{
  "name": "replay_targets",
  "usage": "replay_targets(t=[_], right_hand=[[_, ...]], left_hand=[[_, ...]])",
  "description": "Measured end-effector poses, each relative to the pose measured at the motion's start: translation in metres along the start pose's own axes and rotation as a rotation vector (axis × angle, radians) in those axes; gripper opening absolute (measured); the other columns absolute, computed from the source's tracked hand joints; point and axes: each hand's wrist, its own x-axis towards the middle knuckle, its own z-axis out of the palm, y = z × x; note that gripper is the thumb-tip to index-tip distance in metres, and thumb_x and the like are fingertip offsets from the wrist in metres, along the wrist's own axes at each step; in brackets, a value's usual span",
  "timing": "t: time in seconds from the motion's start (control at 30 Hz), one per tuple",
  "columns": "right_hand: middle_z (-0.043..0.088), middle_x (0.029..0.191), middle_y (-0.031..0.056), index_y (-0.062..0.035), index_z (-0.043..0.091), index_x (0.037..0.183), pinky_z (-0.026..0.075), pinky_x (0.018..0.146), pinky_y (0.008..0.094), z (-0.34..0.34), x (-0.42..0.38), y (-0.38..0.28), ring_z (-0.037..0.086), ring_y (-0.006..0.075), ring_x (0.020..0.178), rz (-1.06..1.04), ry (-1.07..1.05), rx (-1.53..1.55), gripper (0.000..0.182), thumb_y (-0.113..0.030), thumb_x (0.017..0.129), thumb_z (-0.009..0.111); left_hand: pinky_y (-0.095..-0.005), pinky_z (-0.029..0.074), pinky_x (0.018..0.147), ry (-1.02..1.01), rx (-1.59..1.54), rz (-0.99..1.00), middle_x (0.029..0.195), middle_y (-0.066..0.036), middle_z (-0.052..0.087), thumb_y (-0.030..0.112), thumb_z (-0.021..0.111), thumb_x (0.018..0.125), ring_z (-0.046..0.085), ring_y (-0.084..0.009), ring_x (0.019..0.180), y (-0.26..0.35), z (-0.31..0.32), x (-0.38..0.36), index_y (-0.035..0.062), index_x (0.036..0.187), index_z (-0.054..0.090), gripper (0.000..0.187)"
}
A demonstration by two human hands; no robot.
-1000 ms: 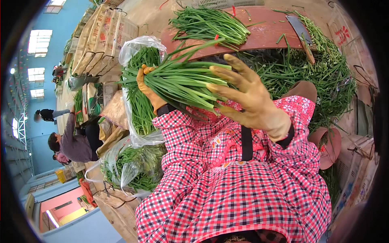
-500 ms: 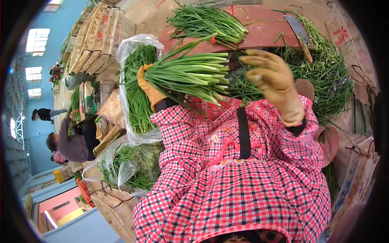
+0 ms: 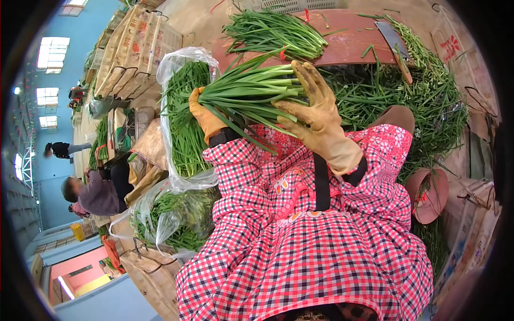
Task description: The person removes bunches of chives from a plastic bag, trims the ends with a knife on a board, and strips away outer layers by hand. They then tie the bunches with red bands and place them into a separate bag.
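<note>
A loose bunch of long green stalks [image 3: 243,91] lies across the middle of the view, with its leafy part in my gloved left hand [image 3: 208,119], whose fingers wrap round it. My gloved right hand [image 3: 316,115] is at the pale cut ends, palm against them and fingers spread. Beyond them, another green bunch [image 3: 276,35] with red ties rests on a reddish board [image 3: 350,32]. A wide-bladed knife [image 3: 393,43] lies at the board's right end, its wooden handle pointing towards me.
Left of my hands is a plastic-lined container [image 3: 162,69] of greens, with a clear bag [image 3: 176,216] of greens nearer. Trimmings [image 3: 428,107] are heaped at the right beside a pink round object [image 3: 428,195]. Two people [image 3: 96,195] [image 3: 63,150] are far left.
My right hand has moved left and down from the open air to the stalks' cut ends. The bunch's ends are now more gathered, and my left hand still holds it.
</note>
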Motion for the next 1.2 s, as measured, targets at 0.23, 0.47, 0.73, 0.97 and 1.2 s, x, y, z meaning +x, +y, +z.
replay_targets(t=[0.23, 0.47, 0.73, 0.97, 1.2], right_hand=[[0.056, 0.139, 0.0156, -0.0142, 0.073, 0.088, 0.042, 0.106, 0.0446, -0.018, 0.014, 0.020, 0.040, 0.0369, 0.138, -0.129, 0.037, -0.049, 0.027, -0.012, 0.063, 0.081], [0.064, 0.122, 0.0198, -0.0031, 0.070, 0.100, 0.047, 0.099, 0.0402, -0.084, -0.025, 0.074, 0.060, 0.0330, 0.115, 0.477, 0.006, 0.096, 0.024, -0.020, 0.084, 0.075], [0.061, 0.125, 0.0221, -0.0016, 0.058, 0.128, 0.044, 0.103, 0.0370, 0.028, -0.006, 0.000, 0.057, 0.0320, 0.120, 0.340, -0.363, 0.543, 0.053, -0.039, 0.091, 0.066], [0.068, 0.084, 0.0111, -0.0036, 0.066, 0.099, 0.050, 0.069, 0.0386, 0.061, -0.014, 0.013, 0.064, 0.0318, 0.076, 0.199, -0.204, 0.428, 0.026, -0.027, 0.099, 0.055], [0.066, 0.084, 0.0194, -0.0047, 0.066, 0.095, 0.049, 0.068, 0.0488, -0.014, -0.016, -0.010, 0.064, 0.0409, 0.079, 0.435, -0.419, 0.195, 0.024, -0.025, 0.097, 0.054]], left_hand=[[-0.0359, 0.058, 0.076, -0.018, 0.520, 0.270, 0.105, -0.011, 0.068, -0.003, 0.058, 0.090, 0.067, -0.0197, 0.087, 0.005, 0.017, -0.016, 0.0002, 0.126, 0.051, 0.036], [-0.0358, 0.059, 0.075, -0.064, 0.293, 0.207, 0.108, -0.017, 0.068, -0.003, 0.056, 0.091, 0.069, -0.0238, 0.089, 0.024, 0.043, 0.000, 0.0007, 0.132, 0.046, 0.043], [-0.0353, 0.058, 0.079, -0.109, 0.383, 0.239, 0.108, -0.015, 0.067, 0.000, 0.057, 0.092, 0.067, -0.0229, 0.092, 0.020, 0.061, 0.003, 0.0035, 0.130, 0.047, 0.040], [-0.0351, 0.056, 0.083, -0.041, 0.504, 0.317, 0.110, -0.012, 0.064, -0.003, 0.057, 0.091, 0.064, -0.0211, 0.096, 0.008, 0.057, -0.010, 0.0088, 0.131, 0.046, 0.042], [-0.0382, 0.056, 0.084, -0.014, 0.218, 0.226, 0.114, -0.016, 0.065, -0.006, 0.058, 0.089, 0.065, -0.0237, 0.098, 0.001, 0.053, -0.012, 0.0066, 0.133, 0.046, 0.048]])
